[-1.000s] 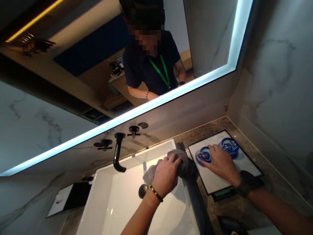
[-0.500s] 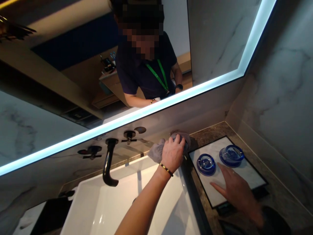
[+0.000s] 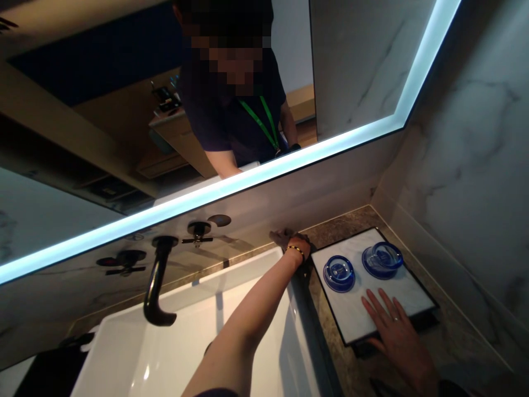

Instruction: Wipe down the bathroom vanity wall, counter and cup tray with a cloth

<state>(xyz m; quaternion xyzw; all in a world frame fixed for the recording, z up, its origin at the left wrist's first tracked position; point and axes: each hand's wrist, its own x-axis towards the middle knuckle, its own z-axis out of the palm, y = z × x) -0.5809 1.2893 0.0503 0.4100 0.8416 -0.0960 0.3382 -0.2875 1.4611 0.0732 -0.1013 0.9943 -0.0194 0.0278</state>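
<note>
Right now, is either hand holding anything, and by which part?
The right hand lies flat and open on the tray, gripping nothing. The left hand reaches behind the sink; whether it holds anything cannot be told.

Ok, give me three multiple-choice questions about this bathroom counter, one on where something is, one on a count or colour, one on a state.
1. Where does the right hand rest?
A. on the near edge of the tray
B. in the sink
C. on the faucet

2. How many blue glass dishes sit on the tray?
A. one
B. two
C. four

3. How is the right hand held?
A. in a fist
B. pinching a dish
C. flat with fingers spread

Answers: 1 A, the palm lies on the tray's front edge. 2 B, a left dish and a right dish sit side by side. 3 C, the fingers are splayed on the marble surface, holding nothing.
</note>
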